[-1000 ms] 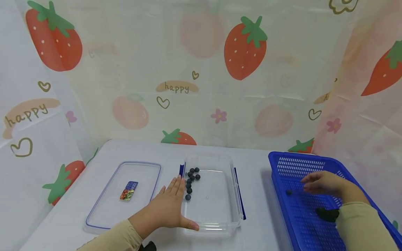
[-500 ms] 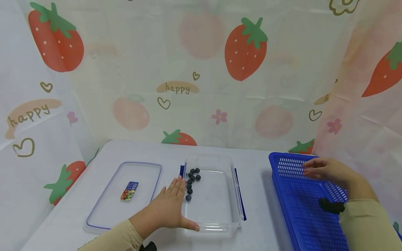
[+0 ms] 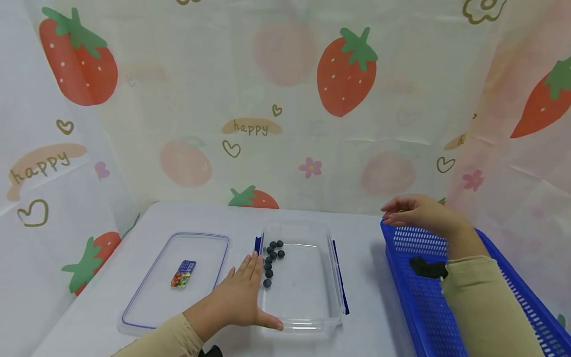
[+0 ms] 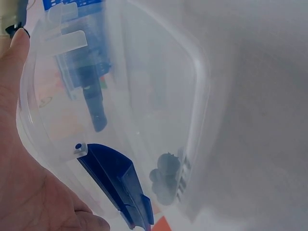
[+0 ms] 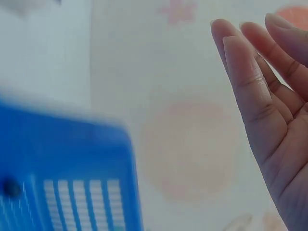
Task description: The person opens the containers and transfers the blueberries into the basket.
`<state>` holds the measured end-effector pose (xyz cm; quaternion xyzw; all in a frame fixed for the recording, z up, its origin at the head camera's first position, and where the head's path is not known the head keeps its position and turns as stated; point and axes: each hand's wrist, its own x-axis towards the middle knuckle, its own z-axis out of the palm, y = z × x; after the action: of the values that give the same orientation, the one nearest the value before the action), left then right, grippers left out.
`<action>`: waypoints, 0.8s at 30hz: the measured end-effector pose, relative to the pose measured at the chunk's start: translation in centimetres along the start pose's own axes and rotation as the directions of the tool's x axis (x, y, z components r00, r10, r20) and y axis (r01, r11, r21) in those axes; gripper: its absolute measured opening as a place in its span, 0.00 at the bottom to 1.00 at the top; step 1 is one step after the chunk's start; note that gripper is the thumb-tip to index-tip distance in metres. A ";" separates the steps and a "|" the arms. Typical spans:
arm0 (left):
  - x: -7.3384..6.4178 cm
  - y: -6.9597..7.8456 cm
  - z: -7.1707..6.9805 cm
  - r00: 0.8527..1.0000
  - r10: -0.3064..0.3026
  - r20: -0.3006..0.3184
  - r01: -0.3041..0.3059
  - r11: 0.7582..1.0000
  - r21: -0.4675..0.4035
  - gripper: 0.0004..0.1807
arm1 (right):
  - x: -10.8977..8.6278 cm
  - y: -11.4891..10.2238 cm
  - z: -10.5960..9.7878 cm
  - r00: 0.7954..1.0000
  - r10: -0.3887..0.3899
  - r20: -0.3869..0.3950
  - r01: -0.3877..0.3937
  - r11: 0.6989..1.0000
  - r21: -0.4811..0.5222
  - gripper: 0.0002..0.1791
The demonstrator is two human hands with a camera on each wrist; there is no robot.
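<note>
Container (image 3: pixel 303 287): smooth, glossy clear plastic. Basket (image 3: pixel 403 287): smooth plastic. Berries (image 3: pixel 268 273): matt. Sleeve (image 3: pixel 488 297): matt cloth.

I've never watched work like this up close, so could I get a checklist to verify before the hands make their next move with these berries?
1. Box steadied: ok; the left hand touches its near left side.
2. Box open: ok; the lid lies on the table to its left.
3. Berries inside: ok; they lie along the box's left side.
4. Right hand over the box: not ok; it shows above the basket instead.
5. Berry in the right hand: cannot tell; none shows, but the fingers may hide one.
6. Whole basket visible: not ok; the sleeve covers part.
</note>
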<state>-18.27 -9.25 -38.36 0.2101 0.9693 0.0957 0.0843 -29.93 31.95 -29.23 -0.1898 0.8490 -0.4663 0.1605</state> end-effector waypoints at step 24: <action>0.1 -0.1 0.1 1.000 -0.003 0.003 0.003 1.000 -0.001 0.74 | 10.6 -6.4 13.6 0.979 -0.063 0.191 0.051 0.996 0.068 0.12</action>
<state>-18.34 -9.31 -38.49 0.2086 0.9695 0.0957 0.0857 -31.97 13.86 -31.81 -0.2534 0.8085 -0.4765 0.2347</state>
